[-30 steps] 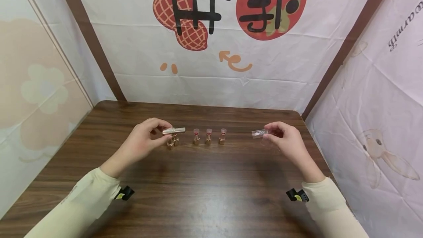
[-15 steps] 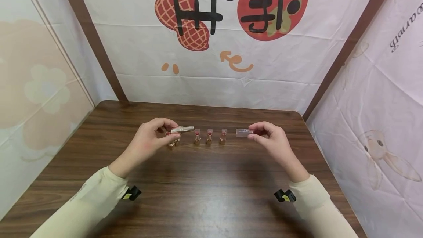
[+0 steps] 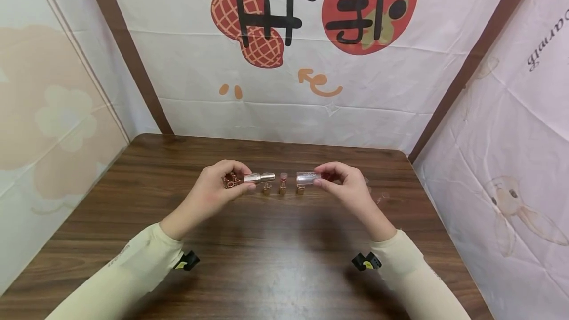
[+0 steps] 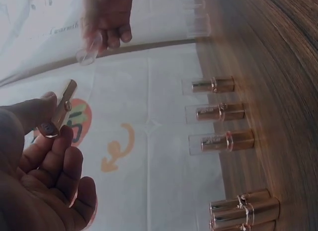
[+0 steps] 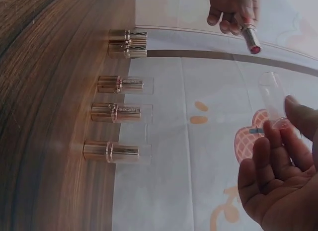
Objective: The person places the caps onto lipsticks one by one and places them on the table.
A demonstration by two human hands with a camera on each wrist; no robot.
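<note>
left grip (image 3: 218,185) pinches gold lipstick (image 3: 259,178) by its base, seemingly to free the tip | right grip (image 3: 344,183) pinches clear cap (image 5: 271,94) by one end, other end unobstructed

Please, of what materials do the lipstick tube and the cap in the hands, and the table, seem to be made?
Lipstick tube: glossy gold, bright highlights; metal or metallised plastic.
Cap: smooth, clear, background showing through; probably plastic, possibly glass.
Table: brown wood grain, satin shine; real wood or laminate, unclear.
</note>
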